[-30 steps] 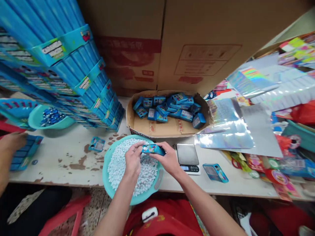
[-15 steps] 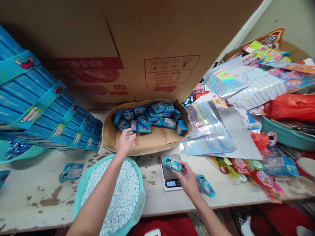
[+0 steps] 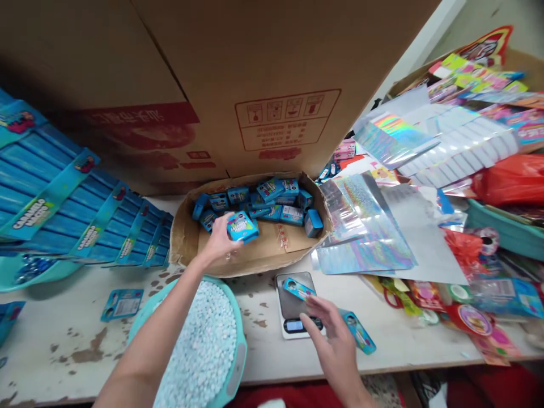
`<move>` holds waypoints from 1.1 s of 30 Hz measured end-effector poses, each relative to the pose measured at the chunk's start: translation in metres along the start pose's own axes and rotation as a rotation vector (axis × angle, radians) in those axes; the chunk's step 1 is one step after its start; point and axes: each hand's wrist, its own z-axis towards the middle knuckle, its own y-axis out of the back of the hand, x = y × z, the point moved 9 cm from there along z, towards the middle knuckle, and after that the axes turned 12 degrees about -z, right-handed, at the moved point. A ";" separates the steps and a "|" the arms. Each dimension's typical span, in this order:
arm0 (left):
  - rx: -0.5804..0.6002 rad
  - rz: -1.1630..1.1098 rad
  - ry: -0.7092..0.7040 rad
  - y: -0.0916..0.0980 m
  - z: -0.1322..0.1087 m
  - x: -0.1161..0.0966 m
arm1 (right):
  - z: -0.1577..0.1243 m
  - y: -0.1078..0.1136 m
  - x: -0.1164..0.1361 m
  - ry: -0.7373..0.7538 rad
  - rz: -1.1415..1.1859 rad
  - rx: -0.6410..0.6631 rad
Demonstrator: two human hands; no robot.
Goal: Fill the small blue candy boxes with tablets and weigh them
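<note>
blue box in the clasp of left hand over cardboard tray, right hand loose by scale

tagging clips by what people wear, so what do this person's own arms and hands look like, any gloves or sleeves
The left hand and right hand are ungloved, with no ring, watch or bracelet that I can see. No sleeve covers the visible part of either forearm. Red cloth shows at the bottom edge, probably clothing.
</note>
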 end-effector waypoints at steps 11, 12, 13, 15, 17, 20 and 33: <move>-0.086 -0.451 0.018 0.054 -0.225 0.022 | -0.018 -0.131 0.052 -0.017 0.131 0.511; -0.143 -0.334 0.077 0.065 -0.230 0.049 | -0.026 -0.132 0.048 -0.024 0.165 0.518; -0.167 -0.202 0.135 0.072 -0.234 0.074 | -0.033 -0.132 0.044 -0.043 0.212 0.525; -0.148 0.031 0.246 0.075 -0.236 0.115 | -0.047 -0.130 0.030 -0.110 0.306 0.521; -0.105 0.184 0.313 0.068 -0.233 0.137 | -0.062 -0.124 0.009 -0.216 0.362 0.485; -0.058 0.304 0.355 0.048 -0.228 0.138 | -0.091 -0.109 -0.036 -0.399 0.358 0.400; -0.112 0.229 0.441 0.029 -0.234 0.137 | -0.159 -0.080 -0.103 -0.649 0.643 0.204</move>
